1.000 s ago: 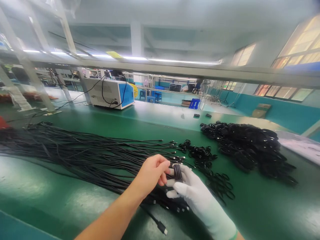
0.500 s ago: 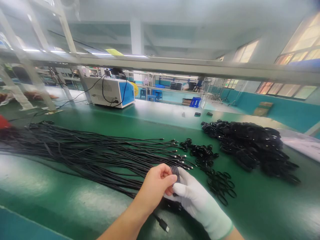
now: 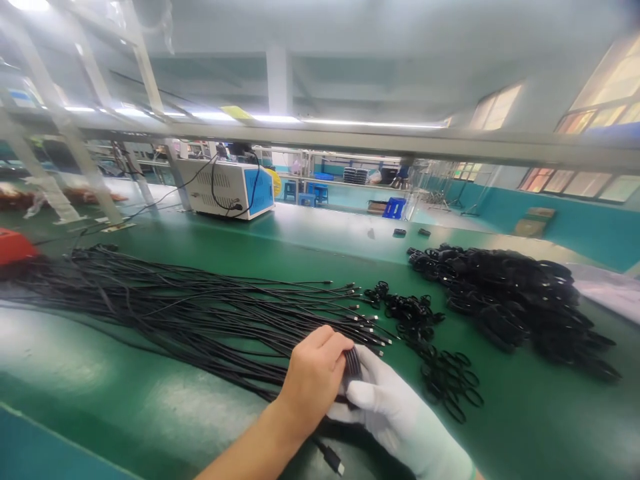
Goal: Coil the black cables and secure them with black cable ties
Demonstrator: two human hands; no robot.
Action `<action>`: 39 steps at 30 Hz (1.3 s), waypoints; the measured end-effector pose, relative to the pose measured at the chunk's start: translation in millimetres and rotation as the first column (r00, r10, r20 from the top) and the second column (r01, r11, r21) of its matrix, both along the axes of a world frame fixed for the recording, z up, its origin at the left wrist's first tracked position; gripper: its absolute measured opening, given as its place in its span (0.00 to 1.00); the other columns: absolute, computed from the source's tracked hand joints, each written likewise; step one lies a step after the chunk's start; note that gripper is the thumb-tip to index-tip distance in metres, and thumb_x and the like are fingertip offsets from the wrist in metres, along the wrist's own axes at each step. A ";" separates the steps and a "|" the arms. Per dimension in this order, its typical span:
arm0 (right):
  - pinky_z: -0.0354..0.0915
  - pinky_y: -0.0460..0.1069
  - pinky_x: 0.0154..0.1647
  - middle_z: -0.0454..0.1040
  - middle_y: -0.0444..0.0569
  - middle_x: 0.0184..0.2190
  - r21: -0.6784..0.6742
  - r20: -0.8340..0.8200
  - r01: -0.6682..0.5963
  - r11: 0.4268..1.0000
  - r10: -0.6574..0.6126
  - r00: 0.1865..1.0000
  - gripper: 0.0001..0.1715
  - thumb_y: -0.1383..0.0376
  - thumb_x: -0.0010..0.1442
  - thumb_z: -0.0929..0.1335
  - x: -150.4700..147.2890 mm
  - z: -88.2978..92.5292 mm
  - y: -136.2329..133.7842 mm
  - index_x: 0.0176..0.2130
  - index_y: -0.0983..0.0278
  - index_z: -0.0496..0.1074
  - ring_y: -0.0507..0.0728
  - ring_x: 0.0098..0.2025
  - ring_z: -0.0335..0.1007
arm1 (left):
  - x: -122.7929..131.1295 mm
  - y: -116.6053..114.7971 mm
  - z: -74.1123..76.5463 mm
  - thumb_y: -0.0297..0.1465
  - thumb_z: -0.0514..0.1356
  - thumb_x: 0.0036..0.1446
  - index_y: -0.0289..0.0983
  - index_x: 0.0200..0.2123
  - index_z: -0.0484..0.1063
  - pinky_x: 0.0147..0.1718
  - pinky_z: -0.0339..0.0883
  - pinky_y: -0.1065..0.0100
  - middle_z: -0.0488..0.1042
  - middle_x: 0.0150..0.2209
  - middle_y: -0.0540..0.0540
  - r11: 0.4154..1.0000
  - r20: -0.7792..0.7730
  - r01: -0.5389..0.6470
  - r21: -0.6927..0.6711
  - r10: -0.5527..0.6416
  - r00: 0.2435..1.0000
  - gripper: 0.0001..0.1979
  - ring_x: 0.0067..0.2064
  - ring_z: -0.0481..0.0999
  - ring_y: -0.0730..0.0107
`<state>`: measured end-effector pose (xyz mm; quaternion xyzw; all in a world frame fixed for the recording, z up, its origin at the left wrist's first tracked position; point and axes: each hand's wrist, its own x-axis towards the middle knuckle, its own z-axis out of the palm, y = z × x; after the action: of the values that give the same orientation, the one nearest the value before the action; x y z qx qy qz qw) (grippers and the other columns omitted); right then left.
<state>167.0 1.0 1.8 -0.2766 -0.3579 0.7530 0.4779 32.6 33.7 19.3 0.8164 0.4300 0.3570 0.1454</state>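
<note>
A black cable wound into a small coil (image 3: 353, 363) is held between my two hands above the green table. My gloved right hand (image 3: 383, 393) grips the coil from the right, its thumb pressed against the near side. My bare left hand (image 3: 317, 367) closes over the coil from the left, its fingertips hidden behind it. Below my hands, a black cable plug (image 3: 332, 459) with a metal tip points toward me. Just beyond and to the left, many straight black cables (image 3: 225, 313) lie spread along the table, their connector ends near my hands.
A heap of coiled black cables (image 3: 500, 287) lies at the right. Between it and my hands are loose black bands (image 3: 453, 380) and a small pile of black loops (image 3: 410, 308). A white and blue machine (image 3: 230, 190) stands behind, under a metal shelf rail (image 3: 350, 139). A red object (image 3: 17, 247) sits far left.
My left hand has turned over the coil, so its back now faces me and its thumb is no longer visible. My right hand keeps its hold. The camera view has shifted slightly.
</note>
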 end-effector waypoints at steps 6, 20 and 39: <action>0.66 0.58 0.48 0.64 0.52 0.50 0.045 -0.034 0.049 0.998 -0.047 0.998 0.34 0.65 0.45 0.74 -2.7 -4.4 0.0 0.50 0.62 0.62 0.62 0.51 0.64 | 3.4 5.7 -2.8 0.17 0.50 0.52 0.38 0.36 0.74 0.39 0.66 0.69 0.72 0.34 0.48 0.999 0.115 -0.005 -0.034 0.009 0.993 0.17 0.38 0.72 0.69; 0.66 0.45 0.33 0.69 0.50 0.38 0.023 -0.237 -0.045 0.999 0.049 0.970 0.18 0.68 0.58 0.66 8.8 -13.2 6.2 0.49 0.67 0.67 0.52 0.37 0.67 | -2.5 26.7 19.0 0.21 0.56 0.47 0.38 0.34 0.75 0.37 0.65 0.67 0.73 0.33 0.49 0.940 0.188 0.096 -0.327 -0.034 0.982 0.12 0.35 0.71 0.68; 0.67 0.46 0.20 0.69 0.52 0.37 -0.009 0.176 0.068 0.998 -0.065 0.982 0.28 0.54 0.55 0.68 1.0 -10.7 8.3 0.51 0.65 0.62 0.51 0.25 0.68 | -26.8 38.7 1.4 0.30 0.63 0.50 0.37 0.42 0.75 0.42 0.64 0.67 0.76 0.39 0.47 0.658 0.540 0.474 -0.585 -0.120 0.833 0.14 0.41 0.73 0.66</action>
<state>168.1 9.2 -8.9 -0.3573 -0.3839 0.7119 0.4672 5.8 72.4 20.7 0.6521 0.3413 0.3188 0.5972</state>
